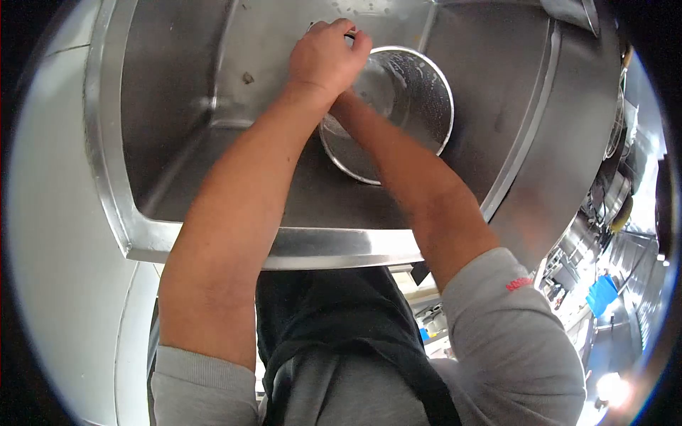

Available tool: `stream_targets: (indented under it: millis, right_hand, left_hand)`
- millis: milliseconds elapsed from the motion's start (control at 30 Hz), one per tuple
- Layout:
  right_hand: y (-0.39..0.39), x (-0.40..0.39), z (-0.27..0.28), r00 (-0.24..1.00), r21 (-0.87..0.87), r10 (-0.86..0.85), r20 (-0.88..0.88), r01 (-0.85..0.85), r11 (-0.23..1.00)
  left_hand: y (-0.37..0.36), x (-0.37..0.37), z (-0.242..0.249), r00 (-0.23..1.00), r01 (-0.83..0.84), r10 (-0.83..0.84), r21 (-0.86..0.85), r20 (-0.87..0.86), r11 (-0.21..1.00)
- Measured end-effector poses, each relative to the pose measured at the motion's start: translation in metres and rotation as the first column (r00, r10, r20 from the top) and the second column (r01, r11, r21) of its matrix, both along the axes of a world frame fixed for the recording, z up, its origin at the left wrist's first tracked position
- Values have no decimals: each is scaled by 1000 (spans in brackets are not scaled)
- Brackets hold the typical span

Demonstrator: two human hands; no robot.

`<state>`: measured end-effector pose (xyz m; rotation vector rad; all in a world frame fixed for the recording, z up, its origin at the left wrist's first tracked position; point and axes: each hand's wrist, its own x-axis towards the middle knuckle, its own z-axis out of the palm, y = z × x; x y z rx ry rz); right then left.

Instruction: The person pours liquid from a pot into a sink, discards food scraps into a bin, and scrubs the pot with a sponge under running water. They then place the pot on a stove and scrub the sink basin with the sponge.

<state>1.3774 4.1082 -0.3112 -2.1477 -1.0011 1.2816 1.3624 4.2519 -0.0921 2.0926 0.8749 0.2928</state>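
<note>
A large round metal pot (446, 106) stands in the steel sink (170, 92), with whitish drops or suds on its inner wall. Beside the upper left of its rim is my left hand (328, 55), fingers curled closed. A small dark, shiny bit shows between thumb and fingers, but I cannot make out what it is. My right forearm (398, 153) crosses over the pot and passes under my left wrist. The right hand itself is hidden behind the left one, so its fingers do not show.
Small dark scraps (248, 77) and water drops lie on the sink floor. The sink's front rim (341, 245) runs before my body. A white surface (57, 213) adjoins it at left. Metal kitchenware and a blue object (602, 295) are beyond the right side.
</note>
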Motion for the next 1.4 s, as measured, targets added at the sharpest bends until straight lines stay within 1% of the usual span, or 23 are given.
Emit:
stream_targets:
  millis: [33,67,133,167,233,267,367,400,467,567,667,733,800,900,1000,1067,1100,1133,1200,1300,1333,1367,1400]
  right_hand:
    - [3,2,-24,995,73,-72,-66,77,994]
    - [-22,-15,-46,991,72,-62,119,54,996]
    - [-70,-44,-78,877,59,-17,480,-13,998]
    - [-75,-22,-11,862,-172,173,477,-101,980]
    - [-78,26,147,749,-565,579,323,-338,752]
    - [-72,51,162,630,-657,721,290,-416,628]
    - [-55,48,131,762,-513,382,524,-76,855]
    - [-53,39,123,729,-423,389,564,-150,894]
    - [-49,22,111,665,-234,383,642,-306,923]
    - [-36,41,105,798,-325,112,593,109,940]
    - [-52,38,71,823,-259,-16,568,197,946]
    - [-57,22,85,815,-216,162,557,-46,975]
    - [-53,29,113,691,-182,395,605,-362,914]
    - [-49,76,137,594,-292,548,589,-477,829]
    - [-76,91,118,527,-401,571,629,-409,820]
    - [-105,59,85,755,-519,408,514,-106,848]
    - [-94,35,97,866,-555,295,404,-24,831]
    - [-63,3,132,960,-552,169,222,-19,834]
    - [-17,-35,189,996,-476,-76,-40,47,878]
    - [-43,-36,225,998,-373,-39,-57,15,928]
    - [-55,-11,252,928,-570,372,-8,-310,761]
    - [-72,20,287,696,-738,715,-59,-513,439]
    - [-85,49,304,596,-715,795,114,-506,482]
  left_hand:
    - [-1,-2,-1,1000,-7,7,-1,-8,1000]
    - [-2,-2,0,1000,-7,7,-6,-13,1000]
    - [-1,2,5,999,-15,15,-17,-32,1000]
    - [-1,1,9,998,-15,13,-27,-56,1000]
    - [-2,0,10,997,-3,0,-36,-80,999]
    - [-2,0,7,997,1,-4,-34,-78,999]
    - [1,0,10,995,5,-7,-27,-96,1000]
    - [0,0,12,994,5,-8,-29,-107,1000]
    - [-1,1,6,998,-4,4,1,-70,1000]
    - [-1,-1,1,999,13,-12,16,-29,1000]
    - [4,2,4,999,27,-26,29,-25,999]
    - [-1,2,8,999,33,-32,15,-42,999]
    - [1,0,13,997,36,-35,16,-66,999]
    - [2,-1,15,995,43,-42,9,-87,999]
    - [1,0,6,999,19,-19,-8,-42,1000]
    - [0,-1,5,1000,8,-8,18,-27,1000]
    - [0,0,6,1000,4,-3,31,-16,999]
    - [2,1,6,999,5,-4,21,-36,1000]
    - [0,2,4,997,9,-10,-19,-74,1000]
    - [-1,2,5,996,-21,19,-22,-82,1000]
    - [-1,2,5,996,-12,8,-42,-84,999]
    - [0,2,5,996,0,-5,-61,-86,998]
    - [1,3,5,996,5,-12,-78,-88,997]
